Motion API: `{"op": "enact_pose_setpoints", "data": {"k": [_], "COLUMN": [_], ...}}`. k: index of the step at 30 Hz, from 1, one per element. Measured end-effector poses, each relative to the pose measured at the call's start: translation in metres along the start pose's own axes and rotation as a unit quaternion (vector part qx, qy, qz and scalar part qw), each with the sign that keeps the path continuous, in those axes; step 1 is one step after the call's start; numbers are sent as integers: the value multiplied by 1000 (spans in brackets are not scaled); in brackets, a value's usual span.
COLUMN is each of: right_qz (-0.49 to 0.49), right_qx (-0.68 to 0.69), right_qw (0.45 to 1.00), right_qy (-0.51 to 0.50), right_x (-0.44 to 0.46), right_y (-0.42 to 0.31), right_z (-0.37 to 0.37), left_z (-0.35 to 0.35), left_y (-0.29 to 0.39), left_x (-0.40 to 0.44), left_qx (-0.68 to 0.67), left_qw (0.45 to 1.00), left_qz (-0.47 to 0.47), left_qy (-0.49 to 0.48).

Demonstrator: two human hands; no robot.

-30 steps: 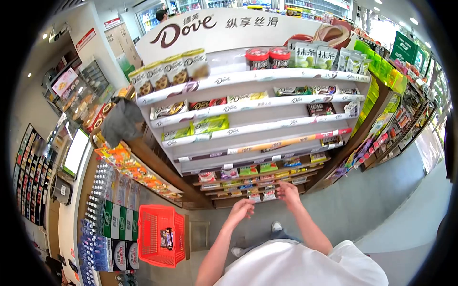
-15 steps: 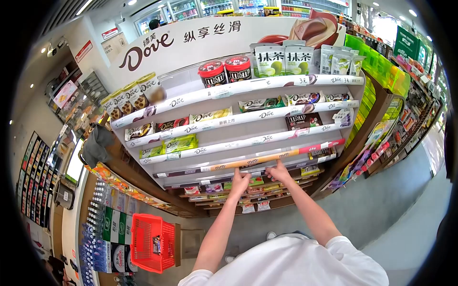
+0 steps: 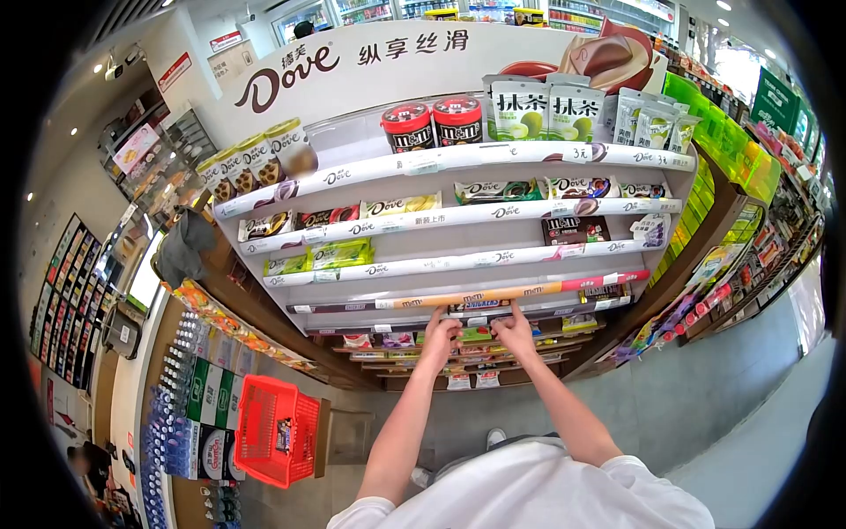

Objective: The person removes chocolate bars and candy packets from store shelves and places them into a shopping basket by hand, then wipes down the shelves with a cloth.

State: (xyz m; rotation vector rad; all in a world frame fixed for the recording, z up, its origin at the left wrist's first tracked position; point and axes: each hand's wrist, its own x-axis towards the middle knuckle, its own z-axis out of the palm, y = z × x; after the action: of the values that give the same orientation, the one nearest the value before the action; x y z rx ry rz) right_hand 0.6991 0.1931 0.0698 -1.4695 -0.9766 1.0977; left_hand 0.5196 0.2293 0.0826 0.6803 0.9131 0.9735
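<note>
A Snickers bar [image 3: 480, 307] in a dark wrapper lies on a low shelf, just under the orange m&m's price strip [image 3: 414, 302]. My left hand [image 3: 440, 339] is at its left end, index finger stretched up to it and the other fingers curled. At the right end, my right hand [image 3: 514, 335] touches it the same way, so the bar sits between my two fingertips. The lower part of the wrapper is partly hidden by the shelf edge. Farther right on that shelf are dark-wrapped bars [image 3: 604, 293].
Dove chocolate bars [image 3: 401, 204] and green packs [image 3: 340, 254] lie on the shelves above. M&M's tubs [image 3: 408, 129] and green pouches [image 3: 520, 110] stand on top. A red basket [image 3: 304, 432] with a dark packet [image 3: 284, 435] inside is at lower left. Bottled drinks [image 3: 163, 423] stand beside it.
The Snickers bar now shows between my fingertips, where it was mostly hidden before. Both hands stay at the same shelf, and my view has shifted slightly.
</note>
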Motion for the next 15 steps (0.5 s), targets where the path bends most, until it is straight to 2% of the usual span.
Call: {"op": "enact_pose_setpoints", "data": {"k": [3, 7, 12, 15], "right_qz": [-55, -109, -123, -124], "right_qx": [51, 6, 27, 62], "right_qw": [997, 994, 991, 990], "right_qy": [-7, 7, 38, 18], "right_x": [-23, -53, -83, -95], "right_y": [6, 0, 7, 14], "right_z": [0, -5, 0, 14], "left_z": [-1, 1, -1, -18], "left_y": [-2, -6, -14, -24], "left_x": [-7, -22, -52, -78], "left_qx": [-80, -129, -186, -243], "left_qw": [996, 989, 980, 967], "left_qz": [-19, -13, -10, 2], "left_qy": [-29, -68, -77, -72]}}
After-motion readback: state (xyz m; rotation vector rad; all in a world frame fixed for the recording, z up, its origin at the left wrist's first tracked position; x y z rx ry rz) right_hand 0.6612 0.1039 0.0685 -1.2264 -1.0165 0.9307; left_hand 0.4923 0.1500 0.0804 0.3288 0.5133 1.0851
